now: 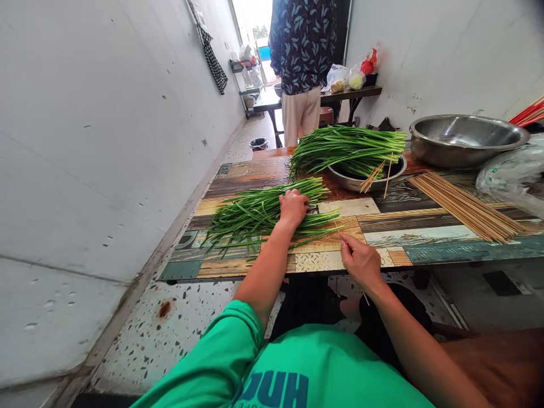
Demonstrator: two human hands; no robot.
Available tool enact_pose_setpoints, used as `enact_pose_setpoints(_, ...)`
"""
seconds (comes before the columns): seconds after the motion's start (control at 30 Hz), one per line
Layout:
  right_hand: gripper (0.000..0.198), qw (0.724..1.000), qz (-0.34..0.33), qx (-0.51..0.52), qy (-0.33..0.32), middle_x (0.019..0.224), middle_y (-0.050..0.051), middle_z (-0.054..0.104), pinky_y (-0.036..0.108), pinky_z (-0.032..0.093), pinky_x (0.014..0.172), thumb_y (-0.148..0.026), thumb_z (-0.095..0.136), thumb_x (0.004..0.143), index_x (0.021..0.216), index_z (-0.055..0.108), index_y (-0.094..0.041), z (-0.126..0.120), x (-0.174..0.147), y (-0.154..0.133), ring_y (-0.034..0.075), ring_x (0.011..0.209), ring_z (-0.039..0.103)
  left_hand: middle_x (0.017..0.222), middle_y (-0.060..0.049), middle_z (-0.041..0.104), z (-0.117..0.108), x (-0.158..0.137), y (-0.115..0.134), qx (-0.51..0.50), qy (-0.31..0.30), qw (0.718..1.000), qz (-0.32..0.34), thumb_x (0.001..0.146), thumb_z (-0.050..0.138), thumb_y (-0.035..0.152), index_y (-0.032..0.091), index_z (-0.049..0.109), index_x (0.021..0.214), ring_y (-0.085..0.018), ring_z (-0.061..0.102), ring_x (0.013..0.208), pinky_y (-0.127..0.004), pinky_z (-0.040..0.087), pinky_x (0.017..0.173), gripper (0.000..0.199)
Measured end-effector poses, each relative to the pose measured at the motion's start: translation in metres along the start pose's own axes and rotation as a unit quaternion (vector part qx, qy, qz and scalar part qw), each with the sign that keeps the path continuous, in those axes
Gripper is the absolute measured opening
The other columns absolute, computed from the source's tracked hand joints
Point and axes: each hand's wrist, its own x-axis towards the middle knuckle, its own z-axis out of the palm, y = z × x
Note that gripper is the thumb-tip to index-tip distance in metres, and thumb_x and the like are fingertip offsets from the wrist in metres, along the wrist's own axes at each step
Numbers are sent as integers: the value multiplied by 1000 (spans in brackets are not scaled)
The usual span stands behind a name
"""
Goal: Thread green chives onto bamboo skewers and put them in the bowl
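Long green garlic chives [250, 212] lie in a loose pile on the table, pale stem ends pointing right. My left hand [293, 207] is on this pile, its curled fingers closed around some stems; the fingertips are partly hidden. Just right of the stem ends, at the table's front edge, my right hand [361, 259] pinches a thin bamboo skewer [366, 297]. The skewer slants through the hand, its upper part close to the nearest chive stems. Whether it touches them I cannot tell.
Behind the pile, a metal bowl [352, 184] carries a thick heap of chives [348, 147] and a few skewered bunches. Many bamboo skewers [467, 207] lie at right, near a large steel basin [467, 156] and a plastic bag [512, 175]. A person [301, 62] stands beyond the table.
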Motion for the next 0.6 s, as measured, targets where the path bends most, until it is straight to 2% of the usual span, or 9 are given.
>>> enact_pose_setpoints(0.17,35,1000,-4,-7,2,89,4,76,25,49,62,-29,44,87,106,73,-24,0,0,0,18,74,70,106,-10,60,-1,-1,-4,6,-9,1000,2,78,65,20,27,75,94,-29,47,110,-44,36,92,20)
enact_pose_setpoints(0.4,35,1000,3,-8,-8,91,4,76,26,49,62,-30,44,87,107,73,-23,-1,0,0,19,74,70,101,-12,62,-6,-5,1,55,-5,998,-9,80,61,17,21,75,84,-29,48,108,-44,36,91,16)
enact_pose_setpoints(0.5,35,1000,4,-6,-11,91,5,76,27,49,62,-30,44,87,107,73,-23,-1,-1,0,19,75,70,102,-12,63,-7,-5,3,38,22,999,21,82,57,17,20,75,84,-29,49,109,-44,37,92,18)
enact_pose_setpoints(0.6,36,1000,-3,-2,-11,90,5,76,26,49,63,-30,43,88,107,72,-23,-2,-1,0,19,76,70,101,-10,66,-4,-4,4,-35,35,996,73,81,57,18,19,72,91,-25,54,105,-38,40,93,18)
